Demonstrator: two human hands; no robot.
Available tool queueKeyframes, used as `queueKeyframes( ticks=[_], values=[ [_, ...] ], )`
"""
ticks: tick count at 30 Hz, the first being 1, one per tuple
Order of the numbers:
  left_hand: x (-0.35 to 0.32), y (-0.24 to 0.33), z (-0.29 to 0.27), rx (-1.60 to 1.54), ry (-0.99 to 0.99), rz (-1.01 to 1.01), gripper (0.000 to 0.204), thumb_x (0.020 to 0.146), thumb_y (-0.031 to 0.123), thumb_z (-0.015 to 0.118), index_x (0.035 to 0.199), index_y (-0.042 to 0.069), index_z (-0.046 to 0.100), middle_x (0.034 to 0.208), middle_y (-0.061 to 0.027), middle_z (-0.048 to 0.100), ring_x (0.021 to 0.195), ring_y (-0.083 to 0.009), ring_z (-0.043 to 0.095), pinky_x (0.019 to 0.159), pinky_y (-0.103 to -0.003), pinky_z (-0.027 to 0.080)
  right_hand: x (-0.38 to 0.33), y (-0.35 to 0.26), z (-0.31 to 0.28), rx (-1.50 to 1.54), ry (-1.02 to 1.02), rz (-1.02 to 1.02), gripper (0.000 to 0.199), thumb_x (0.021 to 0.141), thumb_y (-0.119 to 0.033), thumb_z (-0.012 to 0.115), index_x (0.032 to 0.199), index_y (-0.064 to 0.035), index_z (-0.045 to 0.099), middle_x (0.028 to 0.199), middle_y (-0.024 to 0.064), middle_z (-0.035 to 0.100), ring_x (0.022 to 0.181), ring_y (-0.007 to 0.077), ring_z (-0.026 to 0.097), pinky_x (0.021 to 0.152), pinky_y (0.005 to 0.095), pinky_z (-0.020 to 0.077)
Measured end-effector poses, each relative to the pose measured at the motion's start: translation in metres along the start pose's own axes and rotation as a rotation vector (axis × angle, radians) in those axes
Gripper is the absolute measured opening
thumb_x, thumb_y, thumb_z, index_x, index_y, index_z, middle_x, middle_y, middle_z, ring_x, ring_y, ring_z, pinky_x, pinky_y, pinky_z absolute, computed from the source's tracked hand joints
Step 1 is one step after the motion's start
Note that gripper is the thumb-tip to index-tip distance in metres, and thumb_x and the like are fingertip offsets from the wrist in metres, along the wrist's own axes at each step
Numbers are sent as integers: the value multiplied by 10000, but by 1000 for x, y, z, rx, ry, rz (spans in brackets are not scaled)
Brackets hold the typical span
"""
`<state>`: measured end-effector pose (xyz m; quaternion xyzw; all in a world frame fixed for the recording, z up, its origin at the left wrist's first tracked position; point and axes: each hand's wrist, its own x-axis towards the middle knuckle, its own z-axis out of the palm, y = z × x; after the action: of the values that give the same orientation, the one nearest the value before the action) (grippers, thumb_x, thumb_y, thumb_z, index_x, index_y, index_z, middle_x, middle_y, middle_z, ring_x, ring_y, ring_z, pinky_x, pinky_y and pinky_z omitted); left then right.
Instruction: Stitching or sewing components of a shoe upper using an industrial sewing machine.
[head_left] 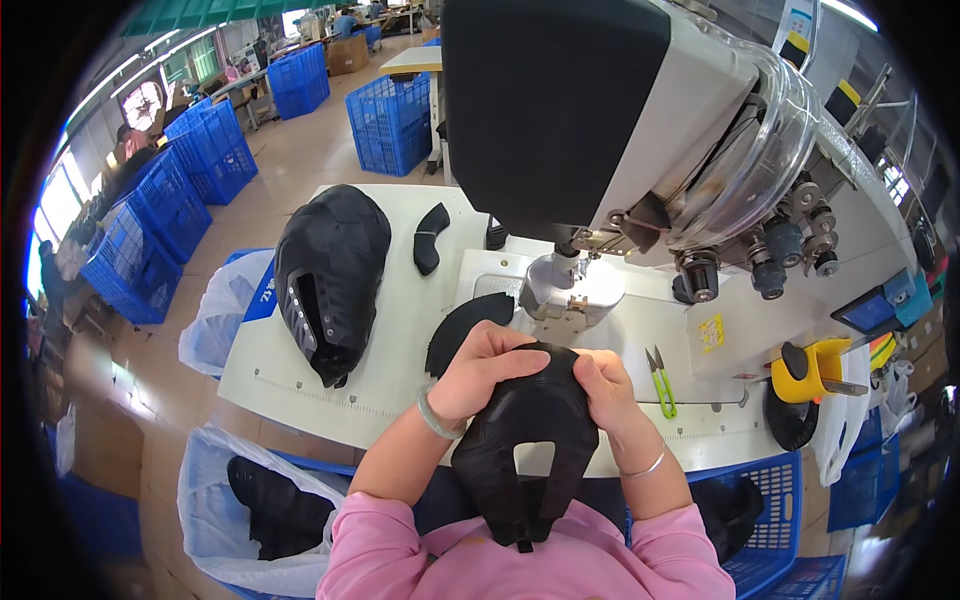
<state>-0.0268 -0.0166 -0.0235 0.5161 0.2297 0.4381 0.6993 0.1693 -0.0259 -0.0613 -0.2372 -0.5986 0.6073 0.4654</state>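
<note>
Crates [165,205] of blue plastic line the floor at far left, beside a white worktable [400,330] carrying a stack of black shoe uppers [330,275] and a small black cut piece [430,238]. Nearer the middle, the person's left hand [480,370] is closed over the top left edge of a black shoe upper [525,440], thumb pressed on its face. That upper hangs over the table's front edge just before the sewing machine [640,130], its lower part dropping toward the pink sleeves. The right hand [605,385] pinches the upper's top right edge, fingers curled shut. Green thread snips [660,382] lie just right of it; a yellow tape holder [815,370] sits farther right.
</note>
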Motion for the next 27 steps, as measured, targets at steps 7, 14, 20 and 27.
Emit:
queueKeyframes(
  ticks=[7, 14, 20, 27],
  values=[
    [0, -10, -12, 74, -82, -28, 194, 784, 67, 687, 908, -82, 692, 755, -3, 668, 651, -47, 584, 603, -189, 460, 0, -5, 4, -134, 110, 3, 372, 1012, -260, 521, 752, -7, 604, 692, -45, 554, 636, 28, 449, 530, 211, 363],
    [-9, -11, -25, -123, -69, -120, 372, 711, 44, 697, 1052, -92, 633, 939, -32, 662, 833, -64, 588, 753, -204, 468, 2, -3, 12, -96, 209, 48, 347, 985, -216, 574, 704, -11, 578, 637, -64, 511, 603, 15, 412, 513, 206, 327],
    [-43, -10, -44, 155, 0, -163, 360, 870, 3, 657, 1202, -33, 525, 1016, -23, 594, 951, -94, 553, 872, -264, 458, 3, 0, 24, -65, 293, 83, 172, 950, -111, 602, 946, 53, 656, 805, 19, 640, 722, 59, 547, 623, 215, 457],
    [-85, 41, -129, 869, 891, 115, 395, 864, 268, 691, 1090, -12, 526, 937, -102, 602, 872, -176, 574, 778, -312, 456, -26, -1, 20, 84, 142, 260, 262, 891, 31, 566, 1139, 93, 622, 946, 173, 701, 823, 215, 693, 721, 308, 555]
  ],
)
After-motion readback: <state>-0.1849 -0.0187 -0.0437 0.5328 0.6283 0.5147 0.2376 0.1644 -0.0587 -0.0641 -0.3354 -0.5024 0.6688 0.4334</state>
